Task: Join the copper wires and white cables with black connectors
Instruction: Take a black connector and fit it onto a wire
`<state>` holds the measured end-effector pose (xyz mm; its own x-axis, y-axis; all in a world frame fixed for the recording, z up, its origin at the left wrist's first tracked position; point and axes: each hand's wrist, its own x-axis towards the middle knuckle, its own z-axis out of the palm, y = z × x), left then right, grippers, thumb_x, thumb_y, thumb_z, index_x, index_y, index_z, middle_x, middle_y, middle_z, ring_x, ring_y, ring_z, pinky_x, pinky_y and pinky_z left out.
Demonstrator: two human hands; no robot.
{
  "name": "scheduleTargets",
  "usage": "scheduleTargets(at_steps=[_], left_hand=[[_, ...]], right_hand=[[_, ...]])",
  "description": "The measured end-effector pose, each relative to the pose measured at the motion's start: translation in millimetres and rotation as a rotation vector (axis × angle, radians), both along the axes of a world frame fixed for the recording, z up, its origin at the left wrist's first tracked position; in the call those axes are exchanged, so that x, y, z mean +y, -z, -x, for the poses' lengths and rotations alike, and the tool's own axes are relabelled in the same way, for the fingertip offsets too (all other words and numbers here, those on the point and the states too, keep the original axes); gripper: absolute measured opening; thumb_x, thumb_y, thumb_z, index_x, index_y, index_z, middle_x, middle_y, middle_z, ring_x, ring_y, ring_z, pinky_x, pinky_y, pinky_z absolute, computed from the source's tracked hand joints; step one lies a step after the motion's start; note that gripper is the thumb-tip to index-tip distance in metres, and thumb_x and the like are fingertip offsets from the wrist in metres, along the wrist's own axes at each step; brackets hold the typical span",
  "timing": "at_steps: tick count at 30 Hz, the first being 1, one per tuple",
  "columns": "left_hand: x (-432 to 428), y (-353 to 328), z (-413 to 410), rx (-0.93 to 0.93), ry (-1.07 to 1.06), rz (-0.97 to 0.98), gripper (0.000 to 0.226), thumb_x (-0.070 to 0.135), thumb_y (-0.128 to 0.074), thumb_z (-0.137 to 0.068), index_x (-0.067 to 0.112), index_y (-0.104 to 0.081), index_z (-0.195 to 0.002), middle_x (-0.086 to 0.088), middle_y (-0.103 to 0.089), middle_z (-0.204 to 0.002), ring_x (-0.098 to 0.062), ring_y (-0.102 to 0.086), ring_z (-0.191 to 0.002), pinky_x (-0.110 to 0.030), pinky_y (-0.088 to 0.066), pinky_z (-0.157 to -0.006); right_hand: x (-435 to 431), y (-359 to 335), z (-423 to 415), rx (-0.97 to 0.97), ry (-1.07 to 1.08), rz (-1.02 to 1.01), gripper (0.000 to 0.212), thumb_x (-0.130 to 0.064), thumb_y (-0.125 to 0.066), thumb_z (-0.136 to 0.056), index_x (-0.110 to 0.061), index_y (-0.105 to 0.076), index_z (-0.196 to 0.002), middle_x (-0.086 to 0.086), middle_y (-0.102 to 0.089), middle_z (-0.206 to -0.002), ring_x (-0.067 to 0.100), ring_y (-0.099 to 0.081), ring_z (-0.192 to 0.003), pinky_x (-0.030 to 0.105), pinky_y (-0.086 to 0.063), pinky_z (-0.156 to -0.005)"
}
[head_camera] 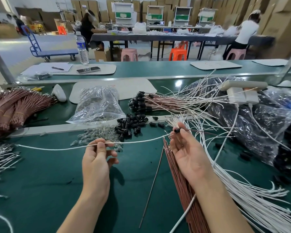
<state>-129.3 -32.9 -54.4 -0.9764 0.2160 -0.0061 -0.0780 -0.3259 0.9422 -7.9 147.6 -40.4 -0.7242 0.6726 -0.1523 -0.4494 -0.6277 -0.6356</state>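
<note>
The cable is pinched in the left hand, the wired connector in the right hand. Insertion seems pending: the cable tip must be steered in.

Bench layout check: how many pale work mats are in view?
4: near mat under the clear bag; on the far bench, left mat under the phone, middle mat, right mat. More may be hidden.
</note>
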Motion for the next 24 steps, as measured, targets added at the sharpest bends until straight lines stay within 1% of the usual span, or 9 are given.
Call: scheduleTargets(at_steps=[3,6,11,14,18,21,24], left_hand=[[-1.2,-1.2,0.5,-0.021,-0.008,-0.023,0.022,0.017,-0.039,-0.110,0.019,-0.056,-0.096,0.010,-0.068,-0.075,-0.009,-0.056,-0.057,-0.023,-0.049,-0.048],[-1.5,-2.0,1.7,-0.048,-0.009,-0.045,0.022,0.017,-0.040,-0.110,0.019,-0.057,-0.096,0.011,-0.068,-0.073,-0.008,-0.056,-0.056,-0.022,-0.049,-0.048],[0.3,-1.7,1.0,-0.030,0.005,-0.034,0.022,0.017,-0.039,-0.110,0.020,-0.055,-0.096,0.010,-0.067,-0.075,-0.009,-0.055,-0.057,-0.023,-0.049,-0.049],[-0.3,-0.8,1.0,-0.017,0.012,-0.027,0.021,0.017,-0.039,-0.110,0.019,-0.055,-0.096,0.009,-0.067,-0.075,-0.009,-0.055,-0.057,-0.023,-0.049,-0.049],[-0.1,0.2,1.3,-0.006,0.008,-0.008,0.021,0.016,-0.039,-0.110,0.018,-0.055,-0.096,0.008,-0.067,-0.076,-0.009,-0.055,-0.057,-0.022,-0.049,-0.049],[0.3,0.2,1.1,-0.002,0.006,-0.006,0.020,0.016,-0.039,-0.110,0.017,-0.055,-0.097,0.008,-0.067,-0.077,-0.008,-0.055,-0.057,-0.022,-0.049,-0.049],[-0.1,-0.1,0.8,-0.005,0.002,-0.014,0.020,0.016,-0.040,-0.110,0.017,-0.056,-0.098,0.007,-0.068,-0.077,-0.008,-0.056,-0.058,-0.022,-0.049,-0.050]], right_hand=[[0.2,0.1,1.5,-0.023,0.003,-0.008,0.021,-0.013,-0.065,-0.085,-0.017,-0.080,-0.098,0.004,-0.075,-0.095,0.011,-0.072,-0.079,0.022,-0.059,-0.067],[1.1,0.7,1.6,-0.036,0.010,-0.014,0.021,-0.012,-0.063,-0.088,-0.019,-0.081,-0.095,0.003,-0.075,-0.093,0.011,-0.072,-0.077,0.022,-0.059,-0.067],[0.1,0.9,0.1,-0.044,-0.005,-0.032,0.023,-0.014,-0.067,-0.082,-0.019,-0.080,-0.100,0.003,-0.075,-0.095,0.011,-0.072,-0.078,0.022,-0.059,-0.068],[-0.3,1.0,-0.3,-0.050,-0.009,-0.039,0.024,-0.013,-0.064,-0.087,-0.017,-0.076,-0.108,0.002,-0.075,-0.097,0.010,-0.072,-0.078,0.022,-0.059,-0.069],[-1.8,0.2,0.3,-0.064,-0.010,-0.064,0.022,-0.010,-0.058,-0.096,-0.018,-0.073,-0.110,0.000,-0.074,-0.096,0.009,-0.071,-0.078,0.021,-0.057,-0.068],[-4.5,-1.1,2.0,-0.076,-0.021,-0.077,0.022,-0.008,-0.057,-0.097,-0.019,-0.073,-0.109,0.000,-0.074,-0.096,0.010,-0.071,-0.078,0.021,-0.057,-0.067],[-7.8,-1.2,2.6,-0.079,-0.054,-0.081,0.025,-0.008,-0.057,-0.097,-0.017,-0.072,-0.115,0.002,-0.074,-0.100,0.011,-0.072,-0.081,0.023,-0.058,-0.068]])
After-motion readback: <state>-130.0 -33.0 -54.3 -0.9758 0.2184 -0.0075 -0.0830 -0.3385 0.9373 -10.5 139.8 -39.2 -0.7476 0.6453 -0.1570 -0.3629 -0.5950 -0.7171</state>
